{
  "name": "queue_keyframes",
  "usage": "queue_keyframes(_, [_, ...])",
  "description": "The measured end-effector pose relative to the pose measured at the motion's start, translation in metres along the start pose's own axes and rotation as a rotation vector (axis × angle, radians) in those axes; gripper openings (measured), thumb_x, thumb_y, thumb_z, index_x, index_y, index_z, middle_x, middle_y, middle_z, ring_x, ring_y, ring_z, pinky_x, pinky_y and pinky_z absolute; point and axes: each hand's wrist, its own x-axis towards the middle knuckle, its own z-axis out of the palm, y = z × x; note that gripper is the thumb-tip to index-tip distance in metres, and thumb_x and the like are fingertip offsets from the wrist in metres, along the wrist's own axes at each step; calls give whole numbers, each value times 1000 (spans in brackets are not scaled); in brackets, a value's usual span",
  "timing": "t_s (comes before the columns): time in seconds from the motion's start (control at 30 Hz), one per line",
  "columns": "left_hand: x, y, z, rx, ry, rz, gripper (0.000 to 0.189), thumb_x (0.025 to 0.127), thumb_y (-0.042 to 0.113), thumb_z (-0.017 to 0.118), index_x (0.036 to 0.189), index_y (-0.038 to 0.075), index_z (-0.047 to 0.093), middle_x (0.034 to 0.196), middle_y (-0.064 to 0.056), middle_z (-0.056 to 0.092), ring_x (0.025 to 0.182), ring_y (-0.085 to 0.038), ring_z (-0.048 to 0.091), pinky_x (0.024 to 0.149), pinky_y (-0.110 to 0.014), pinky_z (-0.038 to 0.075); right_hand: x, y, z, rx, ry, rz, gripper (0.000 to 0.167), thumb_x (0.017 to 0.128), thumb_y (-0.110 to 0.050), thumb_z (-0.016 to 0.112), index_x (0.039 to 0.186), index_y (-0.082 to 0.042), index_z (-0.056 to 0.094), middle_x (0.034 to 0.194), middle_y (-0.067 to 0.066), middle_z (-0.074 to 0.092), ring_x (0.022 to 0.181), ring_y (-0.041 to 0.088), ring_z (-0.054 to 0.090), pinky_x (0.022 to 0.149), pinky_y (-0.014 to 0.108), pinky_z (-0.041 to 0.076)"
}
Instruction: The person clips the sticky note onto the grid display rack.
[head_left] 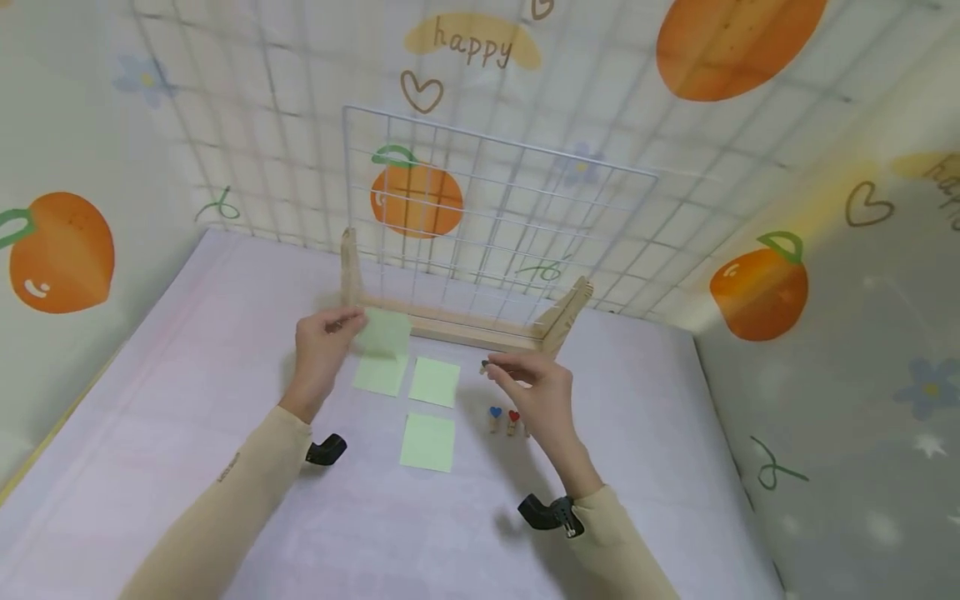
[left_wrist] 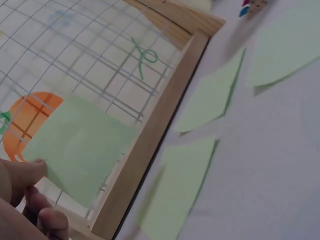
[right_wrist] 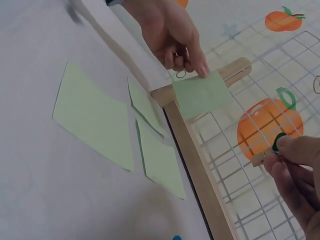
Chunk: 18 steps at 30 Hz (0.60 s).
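My left hand [head_left: 318, 357] pinches a pale green paper note [head_left: 387, 331] by its left edge, holding it up near the left end of a wire grid rack [head_left: 487, 221]. In the left wrist view, the held note [left_wrist: 82, 145] overlaps the grid's wires. Between thumb and fingers, my right hand [head_left: 542, 398] pinches a small wooden clothespin [right_wrist: 258, 159] with a dark green top, in front of the rack's right part. Three more green notes lie on the table: one below the held note [head_left: 378, 379], one beside it [head_left: 435, 383], one nearer me [head_left: 427, 442].
Small clothespins with a blue heart [head_left: 495, 414] and a red heart [head_left: 513, 417] lie left of my right wrist, another partly hidden behind it. The rack's wooden base [head_left: 476, 331] has upright feet at both ends. A fruit-patterned backdrop [head_left: 262, 167] stands behind.
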Motion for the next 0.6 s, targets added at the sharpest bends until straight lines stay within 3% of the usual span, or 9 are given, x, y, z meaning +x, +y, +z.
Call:
queue_keyframes(0.1, [7, 2, 5, -17, 58, -8, 23, 93, 16, 83, 112, 3, 81, 98, -5, 70, 86, -10, 57, 66, -18, 46, 5, -3, 8, 16, -9, -50, 20, 86, -7, 86, 106, -9, 83, 102, 7, 81, 85, 25, 78, 77, 25, 62])
queue_keyframes(0.33, [19, 2, 21, -121, 142, 20, 20, 92, 11, 83, 109, 0, 81, 90, 2, 71, 74, -5, 59, 62, -16, 49, 19, -10, 19, 15, -12, -124, 16, 90, -7, 84, 106, -8, 82, 98, 6, 80, 85, 21, 76, 78, 23, 61])
queue_keyframes(0.6, [19, 8, 34, -92, 229, 90, 15, 94, 12, 81, 106, 2, 82, 72, 6, 63, 61, -6, 47, 52, -17, 38, 33, -22, 29, -26, -14, -159, 17, 91, -16, 84, 107, -13, 83, 98, 2, 80, 84, 17, 77, 76, 26, 62])
